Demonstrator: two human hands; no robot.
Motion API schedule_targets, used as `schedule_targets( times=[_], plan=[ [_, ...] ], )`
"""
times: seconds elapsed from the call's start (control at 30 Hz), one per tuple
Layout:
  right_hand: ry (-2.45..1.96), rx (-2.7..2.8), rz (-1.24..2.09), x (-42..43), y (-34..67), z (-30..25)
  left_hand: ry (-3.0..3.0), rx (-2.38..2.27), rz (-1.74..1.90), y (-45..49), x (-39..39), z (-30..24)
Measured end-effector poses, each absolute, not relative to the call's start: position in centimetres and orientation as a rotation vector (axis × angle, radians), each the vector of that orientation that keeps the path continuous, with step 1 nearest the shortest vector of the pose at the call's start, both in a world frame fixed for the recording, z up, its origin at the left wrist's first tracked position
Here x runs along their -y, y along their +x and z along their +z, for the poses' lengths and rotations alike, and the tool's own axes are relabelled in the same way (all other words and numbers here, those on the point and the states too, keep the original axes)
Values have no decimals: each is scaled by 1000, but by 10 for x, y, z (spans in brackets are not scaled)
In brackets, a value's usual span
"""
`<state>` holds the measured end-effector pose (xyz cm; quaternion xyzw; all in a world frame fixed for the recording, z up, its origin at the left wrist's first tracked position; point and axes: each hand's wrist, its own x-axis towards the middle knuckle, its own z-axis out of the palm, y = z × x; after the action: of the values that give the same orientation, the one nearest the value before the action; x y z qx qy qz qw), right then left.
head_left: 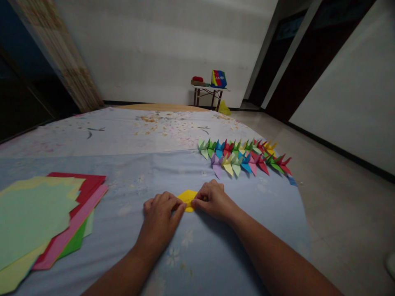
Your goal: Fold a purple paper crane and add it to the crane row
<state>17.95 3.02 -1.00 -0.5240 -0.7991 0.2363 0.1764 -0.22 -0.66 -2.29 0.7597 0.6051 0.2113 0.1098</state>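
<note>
Wall: smooth white plaster wall (154, 49), straight ahead, dark door frames to the right.
Floor: beige tile floor (339, 205), right of the bedding.
Bedding: pale blue flower-print cloth (123, 185) in the foreground, overlapping a whiter paint-spattered cloth (123, 131) beyond, a tan rounded surface (160, 107) showing at the far edge.
Curtain: woven beige curtain (55, 53), hanging at the far left.
Paper stack: loose square sheets of coloured paper (33, 222), mint green on top, with pale yellow, red, pink and darker green fanned beneath; lying flat on the blue cloth, left of both hands, well apart from them.
Cranes: folded origami paper cranes (243, 158), in green, blue, red, yellow, purple and pink, standing in close-packed rows on the blue cloth, ahead and to the right of the hands.
Side table: small white-topped table with dark red legs (210, 88), against the far wall, bearing a red item (197, 79) and a multicoloured box (219, 79); yellow bag (224, 109) on the floor just beside it.
Left hand: left hand (160, 218), bare, fingers curled, resting on the blue cloth.
Right hand: right hand (212, 200), bare, fingers bent forward, resting on the blue cloth.
Grip: both hands closed on the paper from opposite sides, fingertips pinching its edges.
Work piece: yellow folded paper (187, 199), flat on the blue cloth between the hands, partly hidden by the fingers.
</note>
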Motion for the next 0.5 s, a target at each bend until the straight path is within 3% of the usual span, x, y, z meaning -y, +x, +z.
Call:
schedule_targets(
  times=[0.5],
  plan=[
    [-1573, 2215, 653, -30, 173, -13, 2223, -1849, 615, 1, 7, -22]
  ],
)
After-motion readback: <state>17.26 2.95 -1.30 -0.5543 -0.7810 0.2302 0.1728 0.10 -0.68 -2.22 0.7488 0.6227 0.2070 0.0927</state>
